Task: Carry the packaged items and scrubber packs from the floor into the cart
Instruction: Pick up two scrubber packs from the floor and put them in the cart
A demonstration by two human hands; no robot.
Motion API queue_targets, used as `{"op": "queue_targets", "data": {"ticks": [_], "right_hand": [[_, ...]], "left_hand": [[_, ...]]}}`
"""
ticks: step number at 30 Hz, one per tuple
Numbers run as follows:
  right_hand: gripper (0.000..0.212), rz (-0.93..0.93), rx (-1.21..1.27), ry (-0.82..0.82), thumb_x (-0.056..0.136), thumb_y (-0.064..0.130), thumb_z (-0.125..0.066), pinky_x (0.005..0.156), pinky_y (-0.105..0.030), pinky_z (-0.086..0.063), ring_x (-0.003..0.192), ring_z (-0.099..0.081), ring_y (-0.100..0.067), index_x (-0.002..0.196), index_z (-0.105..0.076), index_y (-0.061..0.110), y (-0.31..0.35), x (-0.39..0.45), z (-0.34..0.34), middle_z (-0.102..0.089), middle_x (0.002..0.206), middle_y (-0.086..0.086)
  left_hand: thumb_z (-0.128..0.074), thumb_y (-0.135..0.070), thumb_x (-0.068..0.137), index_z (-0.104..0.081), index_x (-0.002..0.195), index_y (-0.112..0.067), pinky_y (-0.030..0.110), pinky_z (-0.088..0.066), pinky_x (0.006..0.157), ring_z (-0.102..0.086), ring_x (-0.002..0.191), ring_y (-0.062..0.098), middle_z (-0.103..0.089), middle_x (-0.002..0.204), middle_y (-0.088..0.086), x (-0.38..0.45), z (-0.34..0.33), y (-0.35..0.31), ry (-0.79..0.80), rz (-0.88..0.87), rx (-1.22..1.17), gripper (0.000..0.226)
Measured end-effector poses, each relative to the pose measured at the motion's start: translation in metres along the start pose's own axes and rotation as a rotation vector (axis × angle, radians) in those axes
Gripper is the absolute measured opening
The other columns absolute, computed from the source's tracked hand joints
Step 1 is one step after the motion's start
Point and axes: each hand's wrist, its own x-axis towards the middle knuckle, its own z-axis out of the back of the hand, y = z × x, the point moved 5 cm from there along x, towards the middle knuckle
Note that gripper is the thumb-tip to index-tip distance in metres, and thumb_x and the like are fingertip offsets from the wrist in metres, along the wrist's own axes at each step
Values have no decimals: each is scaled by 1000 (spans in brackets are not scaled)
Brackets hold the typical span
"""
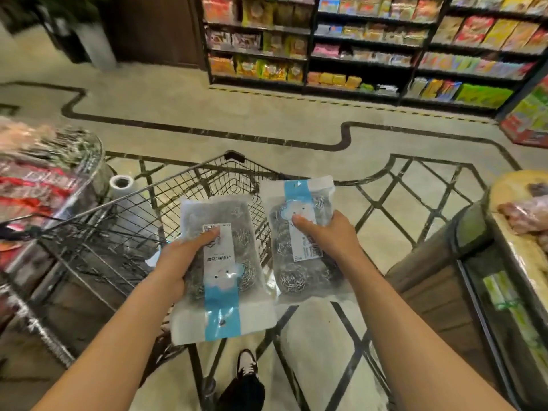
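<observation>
Above the black wire shopping cart [154, 209], both hands hold clear plastic packs of steel-wool scrubbers with a blue stripe and white label. The left hand [181, 264] grips the left scrubber pack [221, 271] along its left edge, thumb pressed flat on the white label and fingers curled underneath; this pack is turned with its blue header toward the person. The right hand [329, 235] grips the right scrubber pack [299, 241] from its right side, thumb on the label near the cloud-shaped sticker, fingers behind; its blue header points away. The two packs lie side by side, nearly touching, tilted roughly flat, over the cart's near right part. Both forearms reach forward from the lower corners, bare.

Inside the cart's basket nothing can be made out for certain through the mesh. A white roll of film [121, 183] stands just beyond the cart's left side. The patterned tile floor [267, 120] spreads ahead to dark store shelves [370, 43] stocked with colourful packets. A dark shoe [247, 361] shows below.
</observation>
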Motion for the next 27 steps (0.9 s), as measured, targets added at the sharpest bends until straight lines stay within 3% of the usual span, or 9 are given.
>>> {"op": "queue_targets", "data": {"ticks": [5, 8, 12, 14, 17, 21, 23, 27], "right_hand": [[110, 9, -83, 87, 47, 97, -67, 96, -50, -58, 110, -71, -29, 126, -67, 20, 42, 47, -52, -73, 123, -5], [86, 37, -132, 124, 71, 80, -74, 97, -46, -56, 112, -68, -30, 126, -67, 14, 68, 69, -80, -70, 124, -8], [72, 54, -159, 196, 79, 70, -77, 88, -39, -56, 106, -68, -28, 123, -67, 14, 85, 99, -124, -72, 118, -8], [83, 78, -180, 241, 71, 81, -74, 91, -42, -57, 109, -69, -29, 123, -66, 17, 95, 107, -146, -72, 121, -8], [125, 94, -204, 272, 42, 105, -60, 99, -50, -57, 117, -68, -28, 134, -64, 20, 96, 130, -177, -72, 128, -4], [110, 107, -236, 371, 50, 93, -66, 99, -51, -58, 113, -70, -29, 131, -65, 18, 97, 155, -220, -73, 124, -6], [115, 107, -244, 420, 51, 93, -68, 101, -52, -56, 118, -68, -30, 136, -61, 16, 96, 166, -243, -71, 129, -7], [106, 100, -321, 519, 62, 85, -76, 102, -50, -55, 119, -67, -29, 141, -54, 17, 72, 192, -286, -71, 130, -5]], "left_hand": [[-88, -25, 78, -69, 119, -5, 57, -61, 91, -78, 96, 39, -81, 101, 20, 56, 40, -13, -62, 45, -62, 50], [-89, -26, 75, -69, 120, -5, 57, -61, 91, -79, 93, 39, -81, 100, 20, 84, 61, -17, -92, 43, -102, 53], [-90, -24, 73, -70, 117, -7, 57, -61, 92, -79, 93, 38, -81, 100, 19, 110, 89, -10, -158, 56, -180, 51], [-90, -24, 74, -71, 116, -8, 57, -60, 94, -79, 93, 37, -81, 100, 19, 121, 103, -3, -200, 67, -221, 49], [-88, -23, 79, -72, 114, -11, 52, -61, 93, -79, 91, 32, -82, 100, 16, 135, 119, 6, -268, 63, -245, 41], [-88, -24, 80, -73, 116, -11, 47, -62, 88, -80, 89, 30, -82, 98, 12, 154, 134, 20, -351, 65, -299, 42], [-88, -24, 80, -73, 116, -14, 40, -62, 83, -80, 88, 24, -83, 97, 8, 165, 139, 32, -421, 70, -328, 41], [-94, -37, 72, -73, 123, -19, 53, -59, 99, -77, 104, 30, -81, 110, 7, 179, 140, 62, -587, 131, -336, 58]]}}
